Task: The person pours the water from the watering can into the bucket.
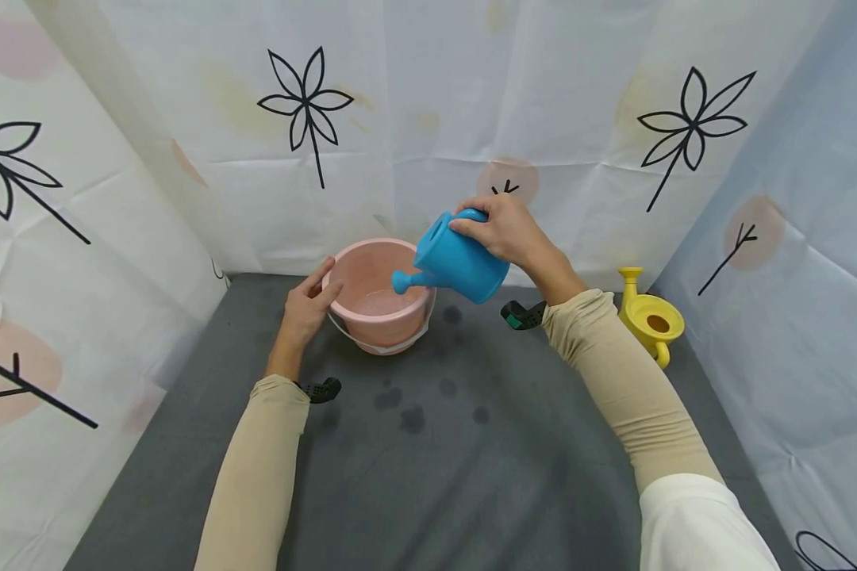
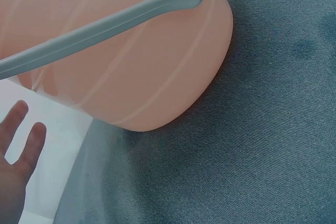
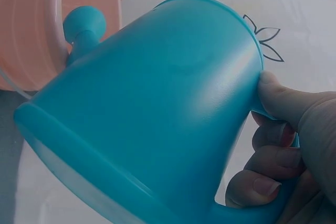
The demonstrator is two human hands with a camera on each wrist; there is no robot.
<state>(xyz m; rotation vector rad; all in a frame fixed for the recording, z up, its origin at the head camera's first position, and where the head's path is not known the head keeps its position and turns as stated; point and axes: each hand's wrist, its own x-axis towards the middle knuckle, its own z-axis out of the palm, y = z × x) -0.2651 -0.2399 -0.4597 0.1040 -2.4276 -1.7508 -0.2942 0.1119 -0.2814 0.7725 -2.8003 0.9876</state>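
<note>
A blue toy watering can is tilted to the left, its spout rose over the right rim of a pink bucket. By its handle, my right hand grips the can, fingers curled through the loop and thumb pressed on top, as the right wrist view shows. The bucket stands upright, its pale handle hanging down in front. At the bucket's left rim is my left hand, its fingers fairly straight and thumb apart. Whether water leaves the spout cannot be made out.
A yellow watering can stands at the right end of the dark grey table. Several dark wet-looking spots mark the cloth near the bucket. White printed curtains enclose the back and both sides.
</note>
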